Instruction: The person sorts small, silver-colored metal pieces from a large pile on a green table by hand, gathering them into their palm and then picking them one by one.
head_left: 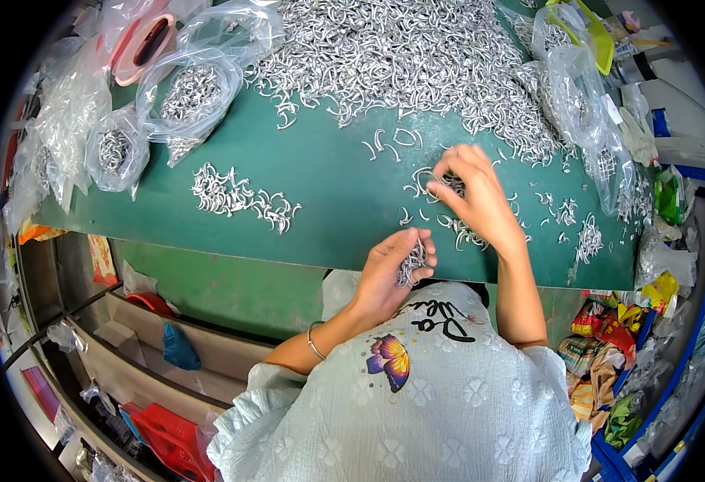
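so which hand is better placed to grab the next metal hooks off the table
Right, probably. The right hand is already out over the loose hooks on the green table, fingertips pinching among them. The left hand sits back at the table edge, cupped around a bunch of hooks.

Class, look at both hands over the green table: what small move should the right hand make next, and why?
Probably pinch up a few hooks and carry them to the left hand. The right hand has its fingers down on loose hooks, while the left hand, cupped at the table edge, already holds a bunch.

Two hands [400,269], countless metal hooks [416,56]
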Motion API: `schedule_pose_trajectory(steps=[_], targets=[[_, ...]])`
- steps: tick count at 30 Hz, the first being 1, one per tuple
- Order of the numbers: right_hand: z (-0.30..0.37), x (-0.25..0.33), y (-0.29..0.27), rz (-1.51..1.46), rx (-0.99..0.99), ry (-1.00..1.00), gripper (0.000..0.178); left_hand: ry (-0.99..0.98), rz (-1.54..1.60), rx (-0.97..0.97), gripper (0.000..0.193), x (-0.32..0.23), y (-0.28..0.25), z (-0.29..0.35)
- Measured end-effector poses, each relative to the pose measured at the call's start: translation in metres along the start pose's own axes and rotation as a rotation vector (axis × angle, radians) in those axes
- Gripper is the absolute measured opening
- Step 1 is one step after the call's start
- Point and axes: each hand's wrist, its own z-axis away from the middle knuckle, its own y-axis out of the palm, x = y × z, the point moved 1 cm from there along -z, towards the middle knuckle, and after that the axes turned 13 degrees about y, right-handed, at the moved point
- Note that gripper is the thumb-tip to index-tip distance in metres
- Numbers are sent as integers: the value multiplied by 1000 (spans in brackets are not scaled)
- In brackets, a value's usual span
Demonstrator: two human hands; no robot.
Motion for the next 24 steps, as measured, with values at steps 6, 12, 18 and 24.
schedule_pose_trajectory(steps=[6, 12, 18, 24], targets=[[-7, -2, 5, 105, -101, 5, 13, -9, -80, 74, 31, -5, 3, 3], [13, 17, -11, -236, 244, -108, 13, 64, -18, -122, 40, -7, 20, 1], [-1, 4, -13, -400, 246, 104, 13, -22, 3, 113, 31, -5, -4, 1], [-26, 1, 30, 210, -236, 6, 14, -66, -48, 120, 27, -11, 24, 7]])
